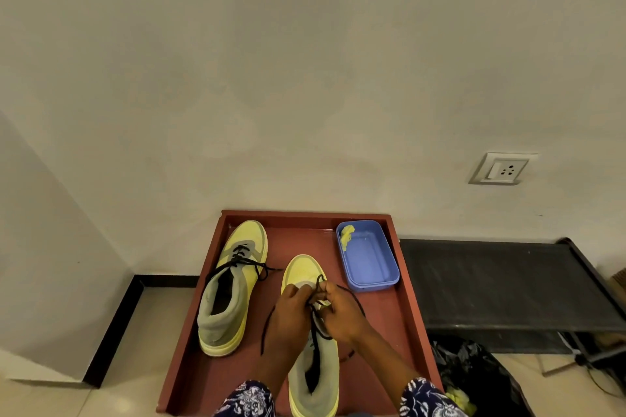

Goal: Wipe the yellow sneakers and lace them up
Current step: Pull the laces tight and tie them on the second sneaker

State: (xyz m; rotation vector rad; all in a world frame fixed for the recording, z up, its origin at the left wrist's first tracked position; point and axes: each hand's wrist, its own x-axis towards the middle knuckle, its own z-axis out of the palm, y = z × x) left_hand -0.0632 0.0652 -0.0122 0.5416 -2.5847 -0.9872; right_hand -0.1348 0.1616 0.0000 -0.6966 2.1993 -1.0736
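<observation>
Two yellow and grey sneakers stand on a red-brown tray table (410, 298). The left sneaker (233, 284) has its black lace tied, with loose ends trailing to the right. The right sneaker (313, 366) lies under both my hands. My left hand (289, 311) and my right hand (338, 310) each pinch the black lace (320, 281) over the front eyelets, where a small loop rises between my fingers. Long lace ends hang off both sides of the shoe. The eyelets are hidden by my hands.
A blue plastic tub (369, 257) with a yellow cloth (346, 235) in its far corner sits at the tray's back right. A black mesh rack (501, 284) stands to the right, with a black plastic bag (474, 372) below it. A wall socket (501, 169) is above.
</observation>
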